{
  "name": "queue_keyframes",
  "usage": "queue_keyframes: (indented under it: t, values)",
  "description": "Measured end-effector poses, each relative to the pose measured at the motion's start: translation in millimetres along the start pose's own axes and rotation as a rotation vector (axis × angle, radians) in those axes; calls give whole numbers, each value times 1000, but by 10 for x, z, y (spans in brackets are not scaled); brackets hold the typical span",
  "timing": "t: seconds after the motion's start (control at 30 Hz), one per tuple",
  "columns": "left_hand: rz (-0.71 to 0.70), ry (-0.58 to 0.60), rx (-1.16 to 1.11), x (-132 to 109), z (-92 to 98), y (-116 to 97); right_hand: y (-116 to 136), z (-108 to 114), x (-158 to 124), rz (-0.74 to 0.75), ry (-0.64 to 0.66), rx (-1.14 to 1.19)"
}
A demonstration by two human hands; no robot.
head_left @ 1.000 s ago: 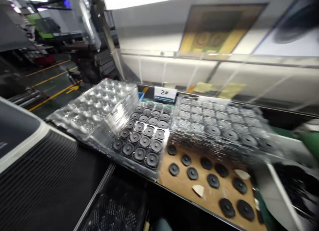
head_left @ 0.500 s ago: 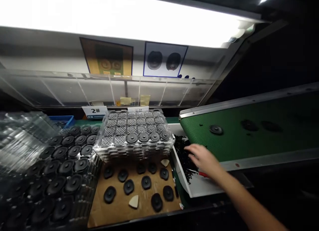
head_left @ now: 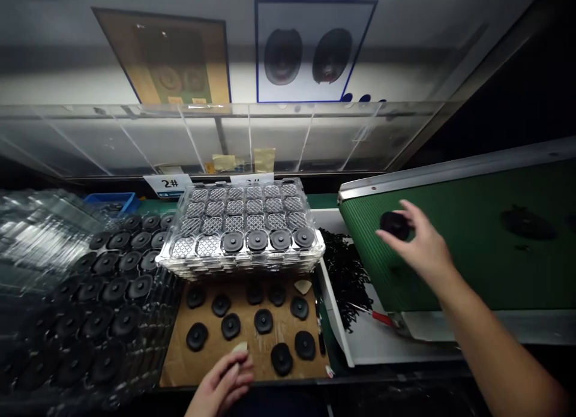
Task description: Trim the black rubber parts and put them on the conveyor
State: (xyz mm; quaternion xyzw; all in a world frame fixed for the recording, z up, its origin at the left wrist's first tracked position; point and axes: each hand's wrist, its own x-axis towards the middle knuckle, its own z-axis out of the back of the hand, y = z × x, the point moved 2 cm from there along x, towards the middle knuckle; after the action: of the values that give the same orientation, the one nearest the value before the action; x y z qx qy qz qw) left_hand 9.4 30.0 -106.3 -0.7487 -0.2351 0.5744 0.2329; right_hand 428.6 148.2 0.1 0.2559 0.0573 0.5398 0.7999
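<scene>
Above the green conveyor belt [head_left: 468, 243], my right hand [head_left: 423, 243] grips a round black disc-shaped part [head_left: 395, 225] between thumb and fingers. My left hand [head_left: 227, 381] is at the front edge of the brown cardboard [head_left: 207, 369], fingers curled together. Something small and dark shows at its fingertips, too little to name. A cream wedge [head_left: 240, 347] lies just beyond those fingertips; whether they touch is unclear. Several similar black parts [head_left: 263, 321] lie spread over the cardboard. Behind it, a stack of clear trays [head_left: 243, 261] carries black parts in its front row.
More trays full of black parts [head_left: 114, 288] stand at left, beside clear trays [head_left: 40, 237]. A white bin [head_left: 335, 327] holds thin black pieces [head_left: 344, 279] and a red-handled tool [head_left: 382, 318]. Another black part [head_left: 526, 222] rides the belt. A clear divided shelf [head_left: 279, 135] spans the back.
My right hand has moved from the bin up over the belt and now holds a black part. My left hand has come into view at the cardboard's front. The view has tilted down.
</scene>
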Motion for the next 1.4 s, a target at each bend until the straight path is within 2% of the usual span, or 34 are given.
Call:
queue_keyframes:
  t: [0.07,0.13,0.2,0.27,0.33,0.4,0.5,0.73,0.9,1.1,1.4]
  values:
    - [0,226,-327,15,-318,-305,514,-112,-402,223,270,108]
    - [107,415,-553,-11,-632,-576,1019,-245,-867,605,553,248]
    - [152,498,-696,-43,-848,-774,1353,-376,-1254,852,633,297]
    - [204,517,-802,-73,-931,-872,1497,-511,-1502,942,570,281]
    - [202,561,-873,-113,-906,-915,1496,-627,-1629,848,446,280]
    - [144,601,-917,-161,-823,-942,1439,-711,-1702,670,376,332]
    - [55,589,-951,-228,-702,-971,1420,-799,-1808,507,415,431]
    - [1,544,-1001,-276,-597,-987,1639,-910,-1936,389,444,588]
    - [-1,492,-991,-279,-551,-996,1688,-931,-1933,367,432,617]
    - [40,421,-1012,-276,-548,-1020,1672,-967,-1905,468,434,575]
    - [60,362,-987,-289,-540,-945,1647,-953,-1894,502,441,538]
